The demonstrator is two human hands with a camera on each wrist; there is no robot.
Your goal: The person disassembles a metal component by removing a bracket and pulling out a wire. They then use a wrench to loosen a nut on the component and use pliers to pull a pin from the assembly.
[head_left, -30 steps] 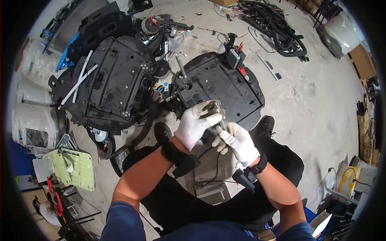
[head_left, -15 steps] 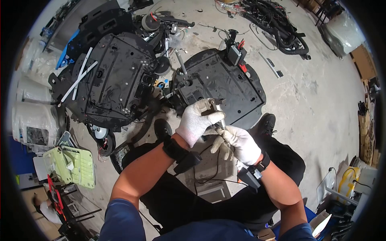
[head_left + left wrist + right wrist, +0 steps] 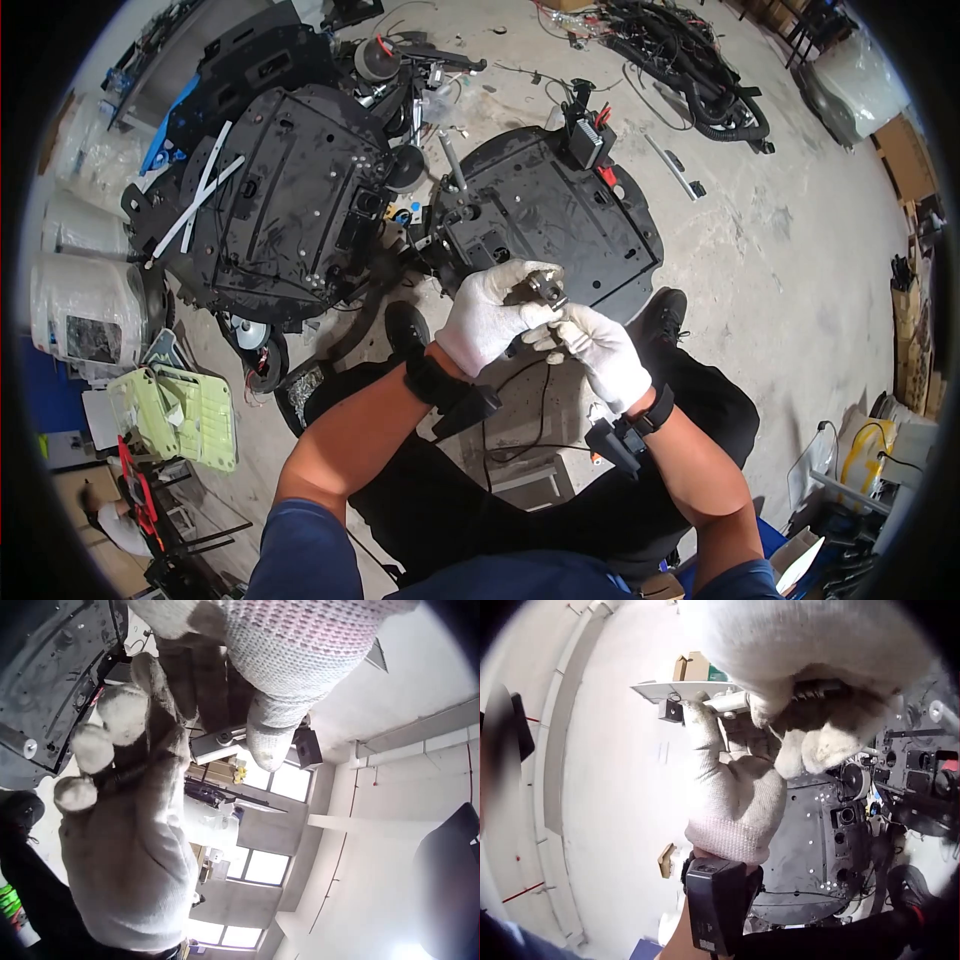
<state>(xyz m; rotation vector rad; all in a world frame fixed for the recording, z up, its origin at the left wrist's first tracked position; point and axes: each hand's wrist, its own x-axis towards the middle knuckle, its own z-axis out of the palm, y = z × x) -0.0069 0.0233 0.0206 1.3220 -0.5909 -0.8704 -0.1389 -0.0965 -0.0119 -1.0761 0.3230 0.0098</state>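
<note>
In the head view both hands wear white knitted gloves and meet in front of the knees. My left hand (image 3: 485,318) grips a small silver metal bar (image 3: 733,703) with a dark square block (image 3: 548,290) at its end. The left thumb presses along the bar in the left wrist view, close to the block (image 3: 307,748). At the bar's other end my right hand (image 3: 607,362) has its fingers curled. A dark ribbed piece (image 3: 821,689) shows between the right fingers in the right wrist view. Glove fingers hide much of the part.
A black moulded base plate (image 3: 560,215) lies on the floor just beyond the hands, with a grey tube (image 3: 452,162) upright at its edge. Another black base (image 3: 290,190) carries white strips at left. Tangled black cables (image 3: 680,65) lie far right.
The metal bar stood upright with its length showing; now it is tilted so the dark block faces the head camera. The left hand has lowered slightly and the right fingers have shifted closer.
</note>
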